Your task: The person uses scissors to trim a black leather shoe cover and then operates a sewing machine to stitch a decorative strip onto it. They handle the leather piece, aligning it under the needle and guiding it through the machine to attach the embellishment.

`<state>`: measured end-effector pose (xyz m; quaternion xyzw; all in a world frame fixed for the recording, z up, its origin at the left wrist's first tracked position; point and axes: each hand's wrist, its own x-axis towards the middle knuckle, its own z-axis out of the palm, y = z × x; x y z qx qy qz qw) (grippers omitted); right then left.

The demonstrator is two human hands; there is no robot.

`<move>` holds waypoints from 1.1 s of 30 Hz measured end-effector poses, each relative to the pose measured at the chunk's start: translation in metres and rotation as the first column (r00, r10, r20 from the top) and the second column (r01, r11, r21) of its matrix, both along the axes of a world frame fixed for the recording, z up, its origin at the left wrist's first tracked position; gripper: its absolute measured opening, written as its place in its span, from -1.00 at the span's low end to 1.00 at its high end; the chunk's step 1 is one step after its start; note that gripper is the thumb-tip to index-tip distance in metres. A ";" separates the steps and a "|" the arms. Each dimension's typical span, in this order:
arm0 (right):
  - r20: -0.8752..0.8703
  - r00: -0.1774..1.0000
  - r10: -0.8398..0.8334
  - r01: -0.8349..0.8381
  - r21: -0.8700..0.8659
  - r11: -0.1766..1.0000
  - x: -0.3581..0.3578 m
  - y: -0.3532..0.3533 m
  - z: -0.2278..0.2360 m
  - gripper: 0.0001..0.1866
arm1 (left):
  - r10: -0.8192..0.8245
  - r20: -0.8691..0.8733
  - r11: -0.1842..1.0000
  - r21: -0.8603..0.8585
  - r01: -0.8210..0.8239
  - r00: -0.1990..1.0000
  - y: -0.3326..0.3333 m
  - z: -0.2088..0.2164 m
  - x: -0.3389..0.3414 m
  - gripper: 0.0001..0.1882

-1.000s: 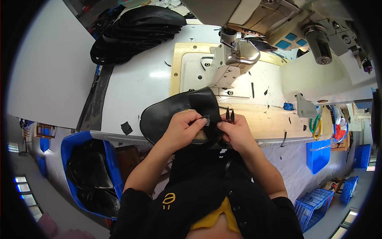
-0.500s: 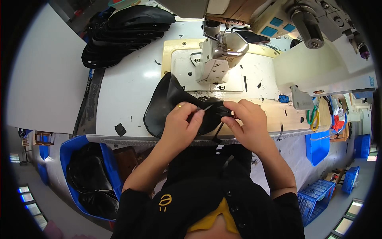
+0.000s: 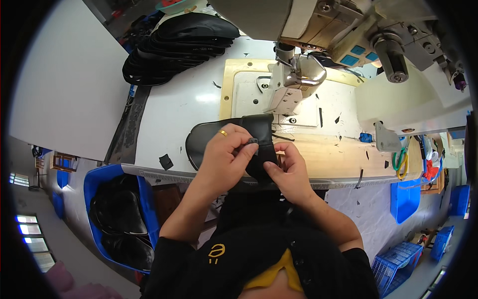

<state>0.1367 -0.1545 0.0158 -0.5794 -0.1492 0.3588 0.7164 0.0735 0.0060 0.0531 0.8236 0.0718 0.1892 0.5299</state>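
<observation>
We see the left hand (image 3: 224,158) pinching a small dark thing (image 3: 253,142), the right hand (image 3: 291,174) gripping a black piece (image 3: 210,138) over the table (image 3: 172,117)

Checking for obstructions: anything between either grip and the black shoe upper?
Right grip: nothing visible; it touches the black shoe upper directly. Left grip: a small dark piece, pinched in it over the upper.
</observation>
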 end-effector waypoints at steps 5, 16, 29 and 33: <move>0.366 0.931 0.007 0.080 -0.223 0.972 0.000 -0.040 -0.032 -0.62 | -0.144 -0.141 0.984 -0.122 0.128 0.979 -0.023 -0.052 0.009 -0.91; 0.857 0.216 0.467 0.420 -0.513 0.749 0.019 -0.041 0.025 -0.77 | -0.103 -0.110 0.991 -0.101 0.092 0.989 -0.034 -0.053 0.008 -0.91; 0.798 0.226 0.559 0.374 -0.601 0.707 0.025 -0.043 0.028 -0.80 | -0.083 -0.050 0.994 -0.081 0.078 0.995 -0.044 -0.062 0.005 -0.91; 0.767 0.264 0.585 0.358 -0.641 0.679 0.029 -0.042 0.026 -0.80 | -0.096 -0.037 0.995 -0.031 0.095 0.995 -0.045 -0.062 0.004 -0.91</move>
